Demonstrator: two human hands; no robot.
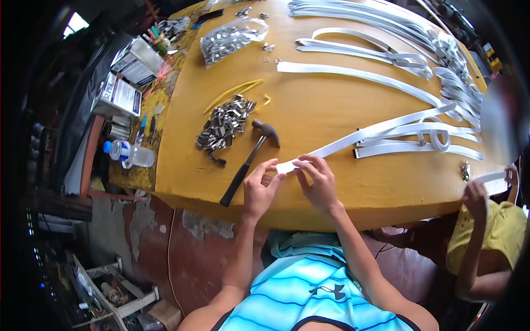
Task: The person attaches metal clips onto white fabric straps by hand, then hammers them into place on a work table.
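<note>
Between my two hands, at the table's near edge, is the end of a long white strap (353,140) that runs back to the right over the table. My left hand (261,187) pinches the strap's tip between thumb and fingers. Close beside it, my right hand (317,181) grips the same strap a little further along. A claw hammer (251,160) with a black handle lies just left of my left hand. Beyond it is a pile of small metal clips (226,122) with yellow strips (234,95) beside it.
More white straps (359,77) lie across the right side of the yellow table (187,171). A plastic bag of metal parts (232,41) sits at the back. At left are a water bottle (130,153) and boxes (118,95). A person in yellow (488,237) handles a strap at right.
</note>
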